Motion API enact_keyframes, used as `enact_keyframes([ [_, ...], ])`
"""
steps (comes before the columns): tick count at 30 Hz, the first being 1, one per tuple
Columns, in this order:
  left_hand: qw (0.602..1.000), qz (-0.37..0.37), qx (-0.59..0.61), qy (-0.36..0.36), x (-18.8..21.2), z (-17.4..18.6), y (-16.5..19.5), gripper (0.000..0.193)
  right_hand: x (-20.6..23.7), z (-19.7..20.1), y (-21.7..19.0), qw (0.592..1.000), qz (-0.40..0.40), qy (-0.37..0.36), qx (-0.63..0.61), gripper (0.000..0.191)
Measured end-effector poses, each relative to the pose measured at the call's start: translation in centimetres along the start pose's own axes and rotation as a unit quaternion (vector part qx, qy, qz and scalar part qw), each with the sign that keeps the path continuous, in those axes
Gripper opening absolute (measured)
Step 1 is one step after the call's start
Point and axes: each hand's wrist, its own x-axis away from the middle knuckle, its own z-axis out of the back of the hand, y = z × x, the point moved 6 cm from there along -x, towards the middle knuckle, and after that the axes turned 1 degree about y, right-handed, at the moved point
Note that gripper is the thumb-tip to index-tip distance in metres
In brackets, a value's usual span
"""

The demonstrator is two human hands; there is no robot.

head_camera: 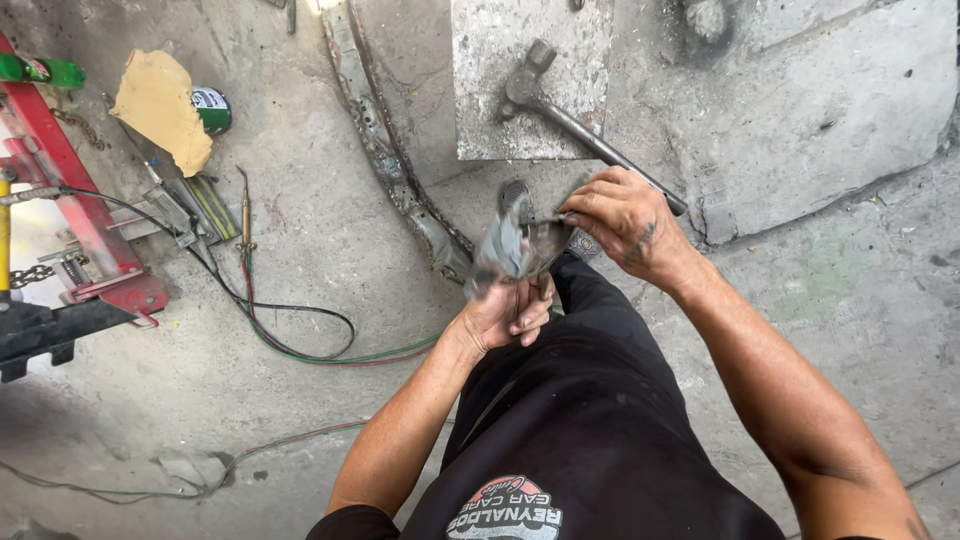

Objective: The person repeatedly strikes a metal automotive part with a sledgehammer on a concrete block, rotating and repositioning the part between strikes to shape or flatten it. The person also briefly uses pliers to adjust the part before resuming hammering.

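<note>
A black shirt [600, 440] with a printed emblem fills the near edge of the view, and both bare forearms are seen reaching forward from it. A bent grey metal piece [512, 245] is held up in front of the body, above the concrete floor [300, 330]. The left hand [505, 312] is wrapped around its lower end, fingers closed on it. The right hand [615, 218] is set on its upper right edge, fingertips pinched together against the metal.

As a judgement, the work seems to be midway: the piece is lifted and gripped in both hands rather than laid on anything, and the hammer [560, 110] lies untouched on the grey slab [490, 60] just beyond the hands. How far the piece has been shaped cannot be told, since it is blurred.

Room is limited to the left, where a long rusted metal strip [390, 160] runs along the floor near the hands, with hoses [290, 340] looping beside it, a brass torch [245, 215], a piece of cardboard [160, 105], a green can [212, 110] and a red stand [70, 210] further off. To the right, bare floor is open, bounded by the raised edge of a concrete block [820, 110].
</note>
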Motion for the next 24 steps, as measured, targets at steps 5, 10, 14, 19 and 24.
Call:
enact_keyframes([
  [5,0.996,-0.042,-0.055,0.050,2.4,-1.3,-0.3,0.084,2.6,-1.9,2.6,0.984,-0.158,-0.042,-0.067,0.022],
  [10,0.937,-0.187,-0.199,0.219,5.6,-0.8,1.1,0.067,3.7,-3.9,4.5,0.954,-0.258,-0.035,-0.149,0.031],
  [14,0.762,-0.372,-0.385,0.364,7.2,-1.6,3.6,0.038,3.7,-6.0,6.2,0.920,-0.335,-0.044,-0.200,0.032],
  [19,0.807,-0.383,-0.344,0.289,3.9,-0.8,5.7,0.040,3.0,-8.9,7.5,0.908,-0.353,-0.051,-0.219,0.032],
  [24,0.840,-0.385,-0.234,0.304,1.2,4.7,9.5,0.028,1.0,-12.6,10.0,0.885,-0.374,-0.028,-0.276,0.030],
])
